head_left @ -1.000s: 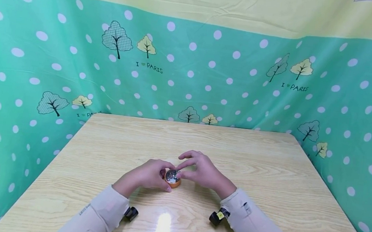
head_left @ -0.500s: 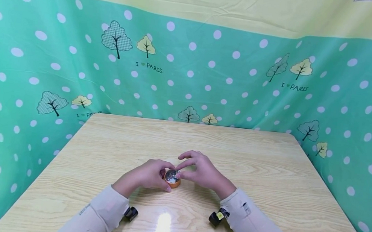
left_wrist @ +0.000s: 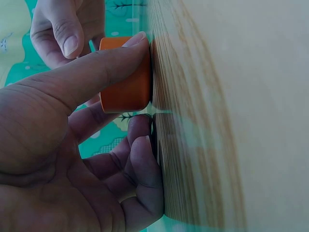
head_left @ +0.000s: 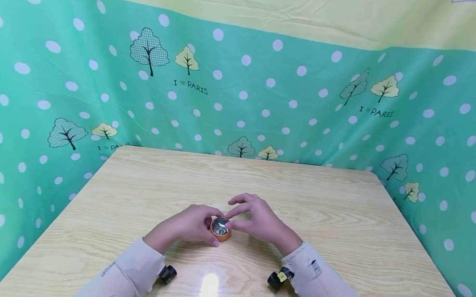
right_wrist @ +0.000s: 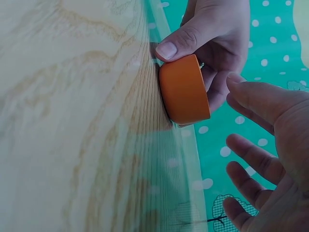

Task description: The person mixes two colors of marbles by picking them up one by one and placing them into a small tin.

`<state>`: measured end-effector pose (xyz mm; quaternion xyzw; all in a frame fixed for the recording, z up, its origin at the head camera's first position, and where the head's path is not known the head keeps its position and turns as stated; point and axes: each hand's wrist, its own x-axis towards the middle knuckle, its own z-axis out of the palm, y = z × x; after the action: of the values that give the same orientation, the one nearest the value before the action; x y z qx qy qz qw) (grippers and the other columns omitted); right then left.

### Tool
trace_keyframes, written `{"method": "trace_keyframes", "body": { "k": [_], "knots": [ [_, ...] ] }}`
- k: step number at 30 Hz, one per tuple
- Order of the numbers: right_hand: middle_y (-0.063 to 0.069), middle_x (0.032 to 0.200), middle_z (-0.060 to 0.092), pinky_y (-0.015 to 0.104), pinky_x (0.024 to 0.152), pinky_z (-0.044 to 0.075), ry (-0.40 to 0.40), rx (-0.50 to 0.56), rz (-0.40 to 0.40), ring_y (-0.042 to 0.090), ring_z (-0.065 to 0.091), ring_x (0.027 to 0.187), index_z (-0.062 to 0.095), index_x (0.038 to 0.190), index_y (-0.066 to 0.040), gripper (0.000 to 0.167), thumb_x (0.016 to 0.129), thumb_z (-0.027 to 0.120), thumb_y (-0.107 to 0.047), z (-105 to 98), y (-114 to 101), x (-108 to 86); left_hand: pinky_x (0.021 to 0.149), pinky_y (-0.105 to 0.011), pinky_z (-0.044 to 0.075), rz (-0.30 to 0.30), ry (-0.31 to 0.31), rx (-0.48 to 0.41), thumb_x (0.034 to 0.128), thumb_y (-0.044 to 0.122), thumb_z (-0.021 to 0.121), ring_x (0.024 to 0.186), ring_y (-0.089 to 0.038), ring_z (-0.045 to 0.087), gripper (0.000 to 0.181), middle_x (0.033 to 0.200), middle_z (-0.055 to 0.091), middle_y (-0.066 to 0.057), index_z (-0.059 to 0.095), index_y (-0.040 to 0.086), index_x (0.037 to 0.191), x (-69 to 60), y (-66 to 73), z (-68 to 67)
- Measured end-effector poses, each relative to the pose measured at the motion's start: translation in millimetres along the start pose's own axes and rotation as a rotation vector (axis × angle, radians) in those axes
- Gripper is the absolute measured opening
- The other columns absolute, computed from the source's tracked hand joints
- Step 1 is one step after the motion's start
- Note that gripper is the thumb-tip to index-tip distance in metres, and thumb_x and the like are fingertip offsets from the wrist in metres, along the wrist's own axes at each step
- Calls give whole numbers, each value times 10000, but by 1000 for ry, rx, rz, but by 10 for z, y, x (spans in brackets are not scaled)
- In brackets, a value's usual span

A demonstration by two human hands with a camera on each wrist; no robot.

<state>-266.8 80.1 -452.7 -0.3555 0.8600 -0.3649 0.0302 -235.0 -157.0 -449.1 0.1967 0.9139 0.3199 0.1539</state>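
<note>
A small round orange cup (head_left: 221, 237) with a shiny grey inside stands upright on the wooden table. Its smooth orange wall (right_wrist: 186, 92) fills the middle of the right wrist view. My left hand (head_left: 193, 223) grips it from the left, thumb on the near side and index finger round the far side. The other left fingers curl at the tabletop. My right hand (head_left: 261, 221) comes from the right with thumb and index tips close together at the cup's rim; the remaining fingers spread away. Nothing shows between those right fingertips, and whether they touch the cup is unclear.
The pale wooden table (head_left: 152, 178) reaches back to a green dotted curtain (head_left: 241, 115) that hangs behind it and along both sides. Black wrist cameras sit at the left sleeve (head_left: 125, 269) and the right sleeve (head_left: 323, 288). Light glares on the near tabletop.
Both hands and the cup keep their places. The pattern inside the cup looks different now: a pale patch has given way to a ring-like shape.
</note>
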Motion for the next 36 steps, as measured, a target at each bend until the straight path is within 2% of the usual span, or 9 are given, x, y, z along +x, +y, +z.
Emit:
{"method": "trace_keyframes", "body": {
  "k": [11, 20, 30, 36],
  "knots": [
    [90, 1344, 657, 566, 1071, 434, 5, -12, -4, 298, 551, 1281, 843, 991, -225, 154, 854, 870, -291, -59, 9, -78, 714, -353, 488, 7, -4, -12, 739, 268, 954, 796, -176, 585, 629, 891, 656, 1, 685, 176, 1301, -11, 31, -5],
    [5, 1331, 655, 558, 1092, 425, 17, -36, 26, 266, 547, 1302, 836, 970, -285, 125, 858, 861, -336, -136, 30, -213, 711, -351, 482, 6, 2, 2, 734, 266, 957, 799, -173, 570, 605, 893, 648, 6, 694, 182, 1273, -12, 44, -10],
    [-12, 1340, 649, 567, 1104, 416, 44, -69, 67, 264, 539, 1323, 841, 980, -250, 153, 850, 869, -326, -232, 93, -358, 744, -366, 478, -3, 8, -3, 725, 264, 964, 815, -180, 571, 612, 916, 652, 5, 695, 182, 1268, 0, 27, 4],
    [-30, 1344, 640, 584, 1093, 414, 60, -73, 84, 276, 541, 1317, 839, 972, -273, 144, 852, 865, -348, -282, 175, -435, 700, -349, 468, 0, 14, -2, 725, 264, 964, 790, -178, 560, 597, 885, 639, -5, 699, 189, 1254, 5, 11, 13]
  ]
}}
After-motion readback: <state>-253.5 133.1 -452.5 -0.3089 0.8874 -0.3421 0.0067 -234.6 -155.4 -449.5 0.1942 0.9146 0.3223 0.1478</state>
